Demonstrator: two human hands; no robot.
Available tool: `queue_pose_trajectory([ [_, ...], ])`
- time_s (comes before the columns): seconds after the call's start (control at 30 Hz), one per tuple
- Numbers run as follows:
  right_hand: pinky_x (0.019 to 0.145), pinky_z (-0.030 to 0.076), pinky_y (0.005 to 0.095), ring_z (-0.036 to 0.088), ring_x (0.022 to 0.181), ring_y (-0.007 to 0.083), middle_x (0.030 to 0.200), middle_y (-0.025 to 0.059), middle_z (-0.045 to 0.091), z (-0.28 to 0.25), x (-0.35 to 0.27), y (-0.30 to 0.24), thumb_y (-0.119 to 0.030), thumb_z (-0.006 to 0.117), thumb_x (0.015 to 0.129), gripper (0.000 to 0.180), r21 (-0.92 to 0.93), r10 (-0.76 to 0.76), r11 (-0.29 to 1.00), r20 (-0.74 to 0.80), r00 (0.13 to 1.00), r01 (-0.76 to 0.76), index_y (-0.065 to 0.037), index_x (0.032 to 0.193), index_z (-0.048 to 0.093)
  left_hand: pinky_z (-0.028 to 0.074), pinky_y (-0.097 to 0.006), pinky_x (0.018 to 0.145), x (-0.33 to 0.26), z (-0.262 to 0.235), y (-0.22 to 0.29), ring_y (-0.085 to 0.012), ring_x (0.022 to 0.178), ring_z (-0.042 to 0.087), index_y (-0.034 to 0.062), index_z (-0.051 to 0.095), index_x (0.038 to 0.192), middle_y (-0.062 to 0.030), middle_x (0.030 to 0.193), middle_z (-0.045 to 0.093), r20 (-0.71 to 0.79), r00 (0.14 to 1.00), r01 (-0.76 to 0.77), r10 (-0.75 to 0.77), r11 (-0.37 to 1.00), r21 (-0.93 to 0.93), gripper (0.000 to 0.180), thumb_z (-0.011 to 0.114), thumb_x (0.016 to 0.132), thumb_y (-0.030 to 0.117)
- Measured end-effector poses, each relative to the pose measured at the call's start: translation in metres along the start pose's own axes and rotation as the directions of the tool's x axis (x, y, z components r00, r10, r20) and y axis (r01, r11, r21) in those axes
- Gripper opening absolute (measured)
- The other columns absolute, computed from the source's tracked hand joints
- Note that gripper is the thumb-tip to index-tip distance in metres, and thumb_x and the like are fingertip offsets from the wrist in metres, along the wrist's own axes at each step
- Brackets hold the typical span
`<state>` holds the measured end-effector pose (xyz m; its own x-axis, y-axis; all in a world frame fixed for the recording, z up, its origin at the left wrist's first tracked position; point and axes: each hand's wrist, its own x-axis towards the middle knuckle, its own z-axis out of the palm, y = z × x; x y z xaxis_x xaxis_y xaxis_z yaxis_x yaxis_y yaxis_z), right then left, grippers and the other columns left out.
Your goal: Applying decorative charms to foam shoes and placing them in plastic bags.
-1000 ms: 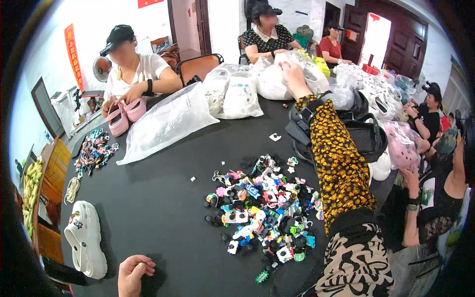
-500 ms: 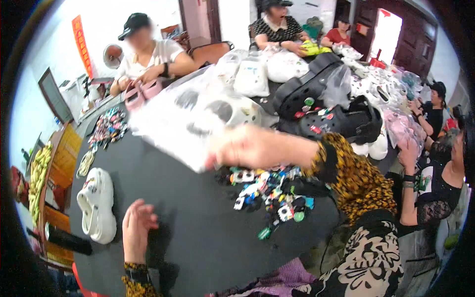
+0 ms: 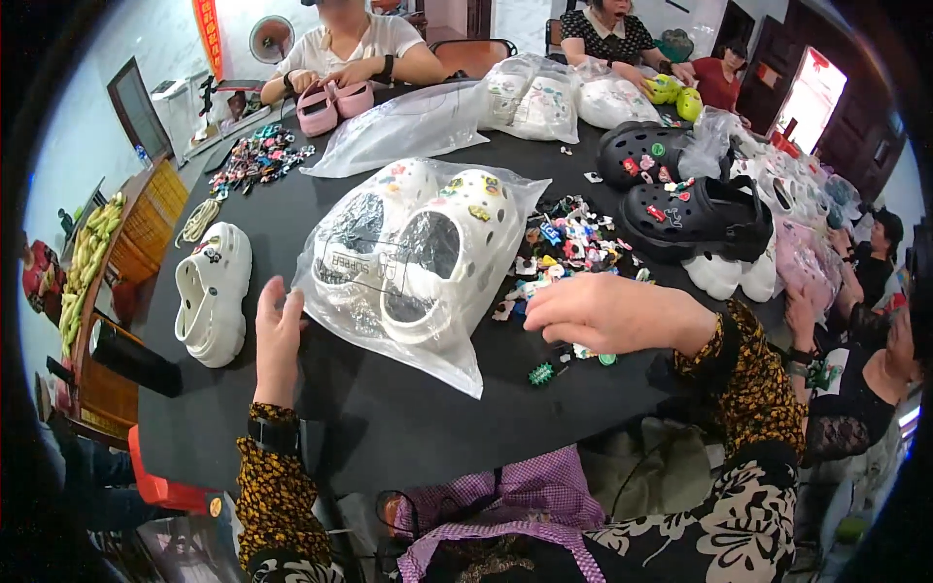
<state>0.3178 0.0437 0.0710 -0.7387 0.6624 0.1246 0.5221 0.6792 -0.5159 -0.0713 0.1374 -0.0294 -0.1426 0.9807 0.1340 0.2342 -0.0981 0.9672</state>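
Observation:
A clear plastic bag [image 3: 457,364] lies on the dark table, holding a pair of white clogs [image 3: 484,228] with colourful charms on their toes. My left hand [image 3: 279,340] is upright beside the bag's left edge, thumb apart from the fingers, with nothing in it. To the right of the bag, my right hand [image 3: 622,316] hovers over the near part of a pile of small shoe charms [image 3: 573,238]. Its fingers are loosely bent and nothing shows in them. A single white clog [image 3: 238,291] with charms stands left of my left hand.
Black clogs [image 3: 695,219] with charms sit at the right. Behind the bag are another plastic bag [image 3: 398,131] and bagged white shoes [image 3: 530,102]. A second charm pile [image 3: 260,160] lies far left. Across the table a person holds pink clogs [image 3: 335,105]; other people sit along the far and right sides.
The bag of white clogs has come down flat and nearer, and my right hand has let go of it and moved right. My view has shifted; my left hand stays at the left.

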Motion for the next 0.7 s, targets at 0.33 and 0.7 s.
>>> queue_pose_trajectory([
  [0.33, 0.083, 0.049, 0.0404, 0.060, 0.093, 0.0340, 0.099, 0.0153, 0.060, 0.009, -0.006, -0.061, -0.012, 0.063, 0.083, 0.024, -0.079, -0.156, 0.985, 0.000, 0.988, 0.155, 0.000, 0.103, 0.057, 0.048, -0.027, 0.079, 0.033, 0.005, -0.004, -0.0148, 0.091, 0.060, -0.0066, 0.044, 0.130, -0.0125, 0.102, 0.064, 0.254, 0.960, -0.138, 0.116, 0.988, 0.070, 0.053, 0.063, 0.089, 0.021],
  [0.7, 0.085, 0.049, 0.0403, 0.060, 0.095, 0.0342, 0.102, 0.0146, 0.061, 0.009, -0.021, -0.069, -0.011, 0.062, 0.084, 0.022, -0.187, -0.162, 0.971, -0.059, 0.985, 0.148, -0.002, 0.103, 0.059, 0.045, -0.025, 0.058, -0.096, 0.013, 0.086, -0.0062, 0.064, 0.052, -0.0023, 0.060, 0.083, -0.0009, 0.069, 0.059, 0.709, 0.703, -0.115, -0.045, 0.978, 0.175, 0.009, 0.062, 0.086, 0.006],
])
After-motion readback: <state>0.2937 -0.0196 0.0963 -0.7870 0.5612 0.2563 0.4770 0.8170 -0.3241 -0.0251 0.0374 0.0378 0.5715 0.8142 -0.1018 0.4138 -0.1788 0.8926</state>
